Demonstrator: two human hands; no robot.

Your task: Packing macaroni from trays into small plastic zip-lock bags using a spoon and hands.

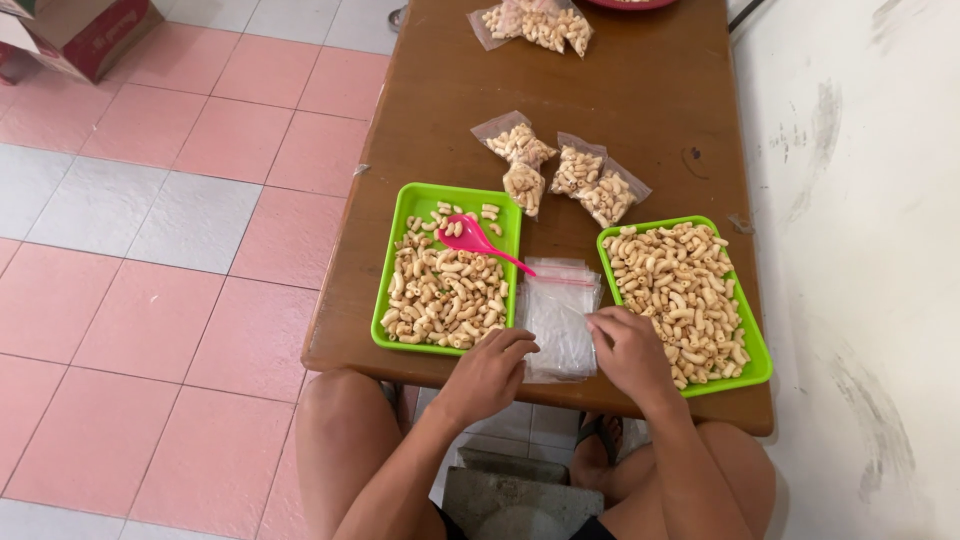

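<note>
A stack of clear plastic bags lies at the near edge of a brown wooden table, between two green trays. My left hand rests on the stack's near left corner with fingers curled. My right hand pinches the right edge of the top bag. The left green tray holds elbow-shaped crackers and a pink spoon. The right green tray is heaped with the same crackers.
Several small filled bags of crackers lie behind the trays, and more filled bags sit at the far end. A white wall runs along the right. Pink and grey floor tiles and a cardboard box are at the left.
</note>
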